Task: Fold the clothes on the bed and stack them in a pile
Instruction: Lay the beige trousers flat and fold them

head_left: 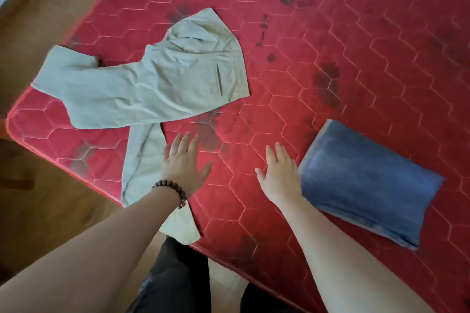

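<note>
Pale green trousers (157,79) lie unfolded across the left part of the red mattress (330,58), one leg running to the left corner, the other hanging over the near edge. A folded blue denim garment (366,183) lies at the right. My left hand (184,162), with a bead bracelet on its wrist, is spread open with straight fingers at the right edge of the near trouser leg. Between the two garments my right hand (279,173) is open over the bare mattress, its outer side close to the denim's left edge. Neither hand holds anything.
The mattress has dark stains (326,84) and a hexagon quilt pattern. Its near edge and left corner (15,119) border a wooden floor (38,198). My dark-trousered legs (178,274) stand against the near edge.
</note>
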`<state>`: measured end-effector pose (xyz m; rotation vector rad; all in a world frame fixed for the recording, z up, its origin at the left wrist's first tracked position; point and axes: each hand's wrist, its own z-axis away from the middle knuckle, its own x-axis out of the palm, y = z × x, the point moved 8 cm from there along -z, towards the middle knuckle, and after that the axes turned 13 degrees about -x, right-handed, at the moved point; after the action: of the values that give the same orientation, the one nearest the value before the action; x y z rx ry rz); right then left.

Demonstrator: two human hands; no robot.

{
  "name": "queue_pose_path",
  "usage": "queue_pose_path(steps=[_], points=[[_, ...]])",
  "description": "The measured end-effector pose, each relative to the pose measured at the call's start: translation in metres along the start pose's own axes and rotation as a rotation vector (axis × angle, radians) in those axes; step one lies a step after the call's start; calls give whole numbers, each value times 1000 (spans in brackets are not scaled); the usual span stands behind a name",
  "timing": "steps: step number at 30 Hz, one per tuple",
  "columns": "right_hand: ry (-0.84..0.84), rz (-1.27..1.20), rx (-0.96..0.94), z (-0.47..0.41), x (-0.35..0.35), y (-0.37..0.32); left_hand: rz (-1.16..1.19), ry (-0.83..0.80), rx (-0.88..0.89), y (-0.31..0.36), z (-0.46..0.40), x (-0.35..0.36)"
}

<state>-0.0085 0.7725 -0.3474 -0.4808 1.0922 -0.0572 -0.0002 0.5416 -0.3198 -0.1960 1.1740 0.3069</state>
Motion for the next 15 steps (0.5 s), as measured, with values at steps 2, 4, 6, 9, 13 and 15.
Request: queue_pose_path(steps=[2, 4, 6, 9, 13, 15], points=[[2, -14, -8, -32, 18, -31, -21, -7, 3, -27, -26, 3], [-1, -5, -8, -69, 38, -61, -20, -17, 21, -55, -58, 6], [-19, 38, 5, -104, 53, -82, -9, -20, 43, -77, -93, 8], [-45, 98, 24, -150, 67, -97, -18, -27, 82, -96, -142, 13], [4, 178, 24, -212, 62, -97, 7, -43, 174, -91, -197, 26], [5, 202, 37, -239, 58, -89, 59, -63, 225, -82, -220, 35]])
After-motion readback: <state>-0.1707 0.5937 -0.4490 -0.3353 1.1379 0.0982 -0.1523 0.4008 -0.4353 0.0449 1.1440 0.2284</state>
